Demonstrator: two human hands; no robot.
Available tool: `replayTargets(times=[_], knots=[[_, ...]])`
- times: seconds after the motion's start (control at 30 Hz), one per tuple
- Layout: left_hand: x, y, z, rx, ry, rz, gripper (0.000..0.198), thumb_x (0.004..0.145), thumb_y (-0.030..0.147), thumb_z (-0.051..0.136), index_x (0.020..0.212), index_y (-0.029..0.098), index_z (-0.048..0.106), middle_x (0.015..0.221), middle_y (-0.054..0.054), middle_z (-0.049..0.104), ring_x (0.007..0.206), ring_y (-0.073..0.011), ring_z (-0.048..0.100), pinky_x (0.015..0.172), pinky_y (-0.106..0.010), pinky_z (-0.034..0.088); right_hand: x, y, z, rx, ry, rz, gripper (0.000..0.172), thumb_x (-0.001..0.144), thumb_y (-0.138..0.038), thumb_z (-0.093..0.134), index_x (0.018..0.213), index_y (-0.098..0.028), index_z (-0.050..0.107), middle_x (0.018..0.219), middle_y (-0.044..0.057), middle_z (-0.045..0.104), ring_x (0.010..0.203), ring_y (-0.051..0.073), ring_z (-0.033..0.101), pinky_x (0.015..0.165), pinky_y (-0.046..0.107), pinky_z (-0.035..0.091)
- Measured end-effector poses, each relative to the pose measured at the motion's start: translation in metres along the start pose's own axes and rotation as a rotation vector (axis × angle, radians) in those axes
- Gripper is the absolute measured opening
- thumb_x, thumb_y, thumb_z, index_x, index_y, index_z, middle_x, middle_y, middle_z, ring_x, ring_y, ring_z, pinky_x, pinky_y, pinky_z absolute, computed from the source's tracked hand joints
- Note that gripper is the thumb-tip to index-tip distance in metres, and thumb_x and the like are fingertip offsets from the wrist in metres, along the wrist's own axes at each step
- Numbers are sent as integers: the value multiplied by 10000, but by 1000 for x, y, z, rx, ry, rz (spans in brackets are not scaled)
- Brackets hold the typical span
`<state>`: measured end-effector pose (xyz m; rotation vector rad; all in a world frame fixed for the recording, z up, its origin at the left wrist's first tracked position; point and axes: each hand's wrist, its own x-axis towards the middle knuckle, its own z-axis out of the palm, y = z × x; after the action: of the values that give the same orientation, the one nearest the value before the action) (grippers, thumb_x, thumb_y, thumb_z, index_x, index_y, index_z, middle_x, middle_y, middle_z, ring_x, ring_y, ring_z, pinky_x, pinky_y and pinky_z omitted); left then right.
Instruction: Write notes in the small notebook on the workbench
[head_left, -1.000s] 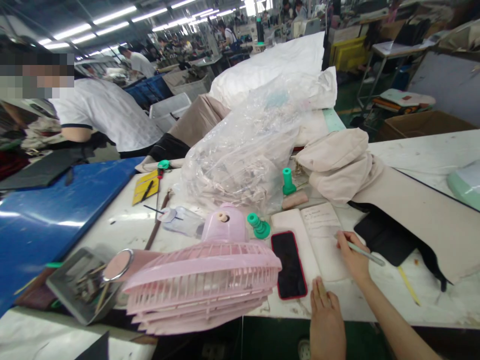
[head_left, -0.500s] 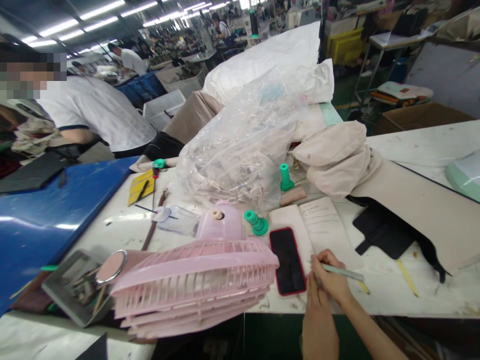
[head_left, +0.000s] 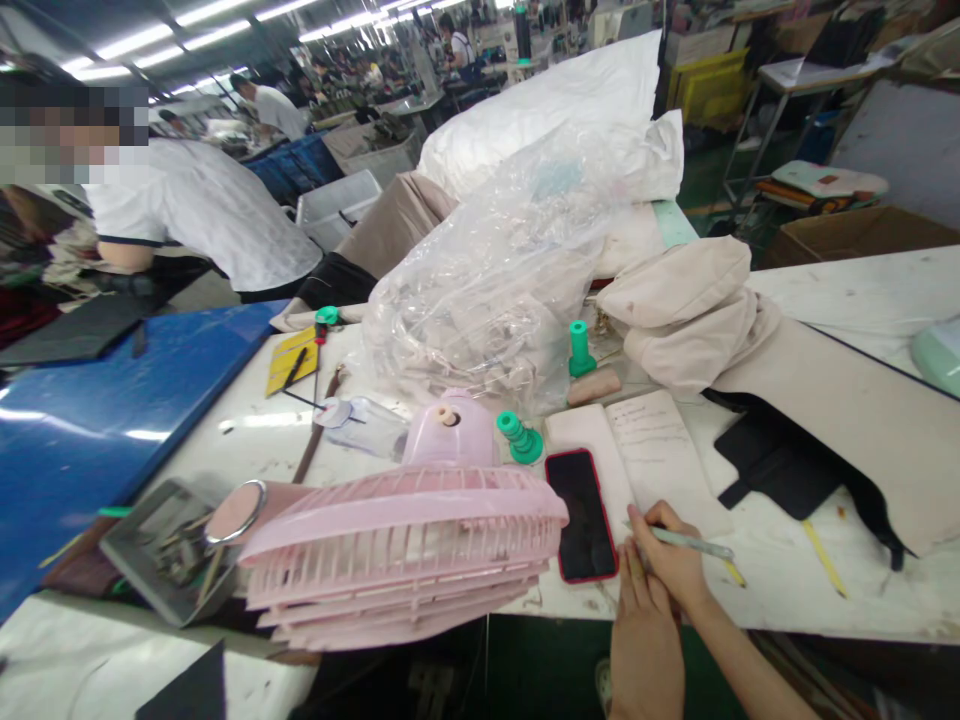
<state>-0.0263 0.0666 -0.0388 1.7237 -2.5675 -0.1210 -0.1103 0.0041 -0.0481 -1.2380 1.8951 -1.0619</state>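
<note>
A pen (head_left: pixel 697 543) is gripped in my right hand (head_left: pixel 673 560), its tip over the lower part of an open notebook (head_left: pixel 656 450). Several lines of handwriting run across the upper right page. My left hand (head_left: pixel 643 610) lies flat beside the right one at the notebook's bottom edge, fingers stretched out and holding nothing. Just left of the hands a dark-screened phone (head_left: pixel 581 515) in a red case lies partly over the left page. Farther left, close to the phone, stands a pink fan (head_left: pixel 405 545).
Green thread cones (head_left: pixel 519 437) stand behind the phone. A clear plastic bag (head_left: pixel 480 300) fills the table's back. Beige fabric (head_left: pixel 840 400) and a black piece (head_left: pixel 776 455) lie right. A grey tray (head_left: pixel 161 560) holds small parts at left. A co-worker (head_left: pixel 202 215) leans over at far left.
The whole view has shifted slightly, so things sit a little farther right and mostly higher. My hands stay by the notebook with the pen still in the right one.
</note>
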Motion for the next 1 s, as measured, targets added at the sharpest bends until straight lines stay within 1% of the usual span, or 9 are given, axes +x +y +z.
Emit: replayTargets(times=[0.07, 0.17, 0.23, 0.33, 0.47, 0.63, 0.8, 0.93, 1.0], knots=[[1, 1, -1, 20, 20, 17, 480, 813, 272, 519, 1230, 36, 491, 1310, -228, 456, 1226, -284, 434, 932, -329, 499, 1, 0, 1, 10, -4, 0, 383, 799, -535, 521, 611, -208, 454, 528, -62, 494, 506, 105, 474, 569, 243, 364], [2, 3, -3, 64, 42, 89, 551, 782, 298, 566, 1241, 8, 471, 1318, -241, 440, 1247, -310, 402, 944, -352, 490, 1, 1, 2, 34, -2, 7, 326, 805, -521, 518, 690, -218, 478, 591, -61, 536, 555, 110, 510, 593, 234, 391], [2, 3, -3, 84, 39, 117, 540, 781, 316, 566, 1219, 8, 497, 1316, -238, 445, 1258, -313, 386, 946, -362, 487, 0, 2, 2, 36, 1, 8, 329, 810, -514, 513, 675, -217, 474, 575, -61, 520, 548, 110, 498, 587, 233, 390], [1, 3, -2, 107, 46, 101, 450, 797, 292, 546, 1156, 20, 559, 1290, -225, 482, 1233, -301, 424, 921, -353, 504, -2, 2, 1, 13, 4, -9, 385, 821, -510, 501, 592, -207, 437, 517, -64, 465, 507, 104, 450, 565, 238, 362], [1, 3, 3, 121, 71, 82, 484, 795, 295, 555, 1204, 39, 520, 1297, -217, 480, 1219, -300, 442, 873, -337, 533, -3, 1, 0, -4, 8, -47, 419, 822, -522, 495, 562, -200, 430, 493, -62, 442, 485, 99, 430, 559, 242, 345], [-1, 4, 8, 99, 29, 84, 528, 803, 331, 548, 1245, 49, 478, 1340, -215, 431, 1254, -301, 395, 953, -355, 484, -1, -1, 0, -34, -15, -60, 415, 823, -516, 504, 563, -198, 447, 489, -65, 445, 484, 96, 438, 565, 242, 338], [-1, 4, 8, 92, 3, 88, 518, 807, 329, 538, 1236, 44, 487, 1326, -223, 444, 1238, -314, 412, 951, -378, 485, 0, -1, -1, -37, -16, -53, 413, 826, -519, 498, 572, -199, 435, 490, -63, 439, 485, 105, 443, 579, 249, 345], [0, 4, 8, 98, 0, 92, 515, 812, 318, 527, 1233, 25, 485, 1335, -234, 425, 1246, -320, 398, 949, -362, 485, 0, -2, -1, -32, -26, -45, 416, 831, -530, 480, 582, -199, 441, 509, -57, 461, 500, 111, 449, 582, 252, 345], [0, 5, 9, 107, 1, 97, 505, 817, 308, 522, 1236, 29, 483, 1338, -228, 422, 1254, -316, 387, 965, -367, 472, 0, -2, -1, -34, -36, -51, 424, 838, -528, 466, 575, -198, 428, 499, -58, 443, 495, 110, 438, 576, 252, 336]])
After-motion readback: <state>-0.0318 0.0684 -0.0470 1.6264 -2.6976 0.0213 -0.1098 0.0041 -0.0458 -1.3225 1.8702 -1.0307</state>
